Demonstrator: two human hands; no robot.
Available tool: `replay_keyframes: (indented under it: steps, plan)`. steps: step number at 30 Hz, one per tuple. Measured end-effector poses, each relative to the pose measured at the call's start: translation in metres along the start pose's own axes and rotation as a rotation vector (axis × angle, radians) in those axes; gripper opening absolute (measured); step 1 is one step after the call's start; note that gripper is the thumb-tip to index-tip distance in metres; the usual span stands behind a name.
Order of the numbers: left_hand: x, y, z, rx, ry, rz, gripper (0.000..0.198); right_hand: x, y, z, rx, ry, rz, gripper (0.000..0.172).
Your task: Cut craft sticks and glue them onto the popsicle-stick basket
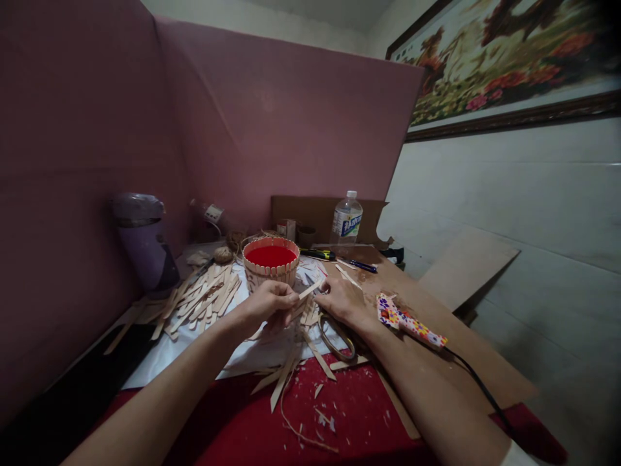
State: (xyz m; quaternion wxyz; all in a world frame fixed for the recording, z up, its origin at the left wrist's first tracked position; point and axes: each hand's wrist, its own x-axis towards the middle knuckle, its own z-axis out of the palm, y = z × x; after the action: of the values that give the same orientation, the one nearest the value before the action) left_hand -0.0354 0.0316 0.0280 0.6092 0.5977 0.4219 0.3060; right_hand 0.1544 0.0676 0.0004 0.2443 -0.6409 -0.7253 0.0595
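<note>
A pale wooden craft stick (309, 290) slants up between my hands. My left hand (272, 303) is closed in a pinch on its lower left end. My right hand (342, 299) has its fingers curled in at the upper right end, seeming to pinch it. Under the right hand is a pair of scissors (353, 354); a handle loop shows toward me, and the hand hides much of the rest. Just beyond my left hand stands a round bucket (269, 277) with a red inside, its wall lined with upright craft sticks.
Many loose sticks (208, 303) are heaped at left beside a purple tumbler (148, 249). A flower-patterned glue gun (410, 323) with a black cord lies at right. Behind are a utility knife (317, 254), a pen (363, 266) and a plastic bottle (348, 223). Scraps litter the red cloth (233, 421).
</note>
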Motion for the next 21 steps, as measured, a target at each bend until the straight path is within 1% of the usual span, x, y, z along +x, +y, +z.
replay_keyframes:
  steps: [3,4,5,6,8,9,10,11,12,13,15,17,19,21]
  plan:
    - [0.001,-0.001,-0.006,-0.166,-0.084,-0.034,0.021,0.002,0.000,-0.001,0.056,0.040,-0.020,0.016]
    - [0.001,-0.002,-0.009,-0.225,-0.111,-0.049,0.019,0.002,-0.001,-0.002,0.103,0.042,-0.062,0.017]
    - [0.002,-0.003,-0.011,-0.278,-0.134,-0.066,0.017,0.002,-0.004,-0.004,0.203,0.026,-0.126,0.020]
    - [0.003,-0.003,-0.012,-0.321,-0.155,-0.087,0.016,0.001,-0.007,-0.005,0.358,-0.014,-0.202,0.025]
    - [0.004,-0.005,-0.013,-0.385,-0.191,-0.136,0.015,-0.002,-0.014,-0.008,0.759,-0.134,-0.335,0.033]
    - [0.004,-0.005,-0.013,-0.399,-0.212,-0.163,0.015,-0.004,-0.017,-0.009,0.946,-0.190,-0.366,0.032]
    - [0.004,-0.006,-0.012,-0.399,-0.237,-0.186,0.013,-0.006,-0.020,-0.010,1.085,-0.230,-0.366,0.027]
    - [0.004,-0.006,-0.011,-0.386,-0.257,-0.194,0.011,-0.007,-0.021,-0.010,1.156,-0.244,-0.341,0.022]
    - [0.004,-0.006,-0.009,-0.367,-0.266,-0.184,0.009,-0.008,-0.022,-0.009,1.187,-0.240,-0.309,0.020]
    - [0.003,-0.006,-0.006,-0.348,-0.265,-0.161,0.009,-0.008,-0.022,-0.009,1.194,-0.225,-0.277,0.021]
    - [0.002,-0.006,-0.002,-0.319,-0.232,-0.098,0.020,-0.007,-0.019,-0.008,1.153,-0.194,-0.227,0.027]
    - [0.001,-0.005,0.002,-0.276,-0.169,-0.041,0.028,-0.005,-0.016,-0.007,1.087,-0.163,-0.191,0.033]
    - [0.001,-0.005,0.005,-0.196,-0.122,-0.009,0.026,-0.002,-0.014,-0.005,1.044,-0.144,-0.171,0.039]
    - [0.001,-0.005,0.005,-0.116,-0.083,0.015,0.024,0.000,-0.013,-0.004,1.034,-0.131,-0.166,0.041]
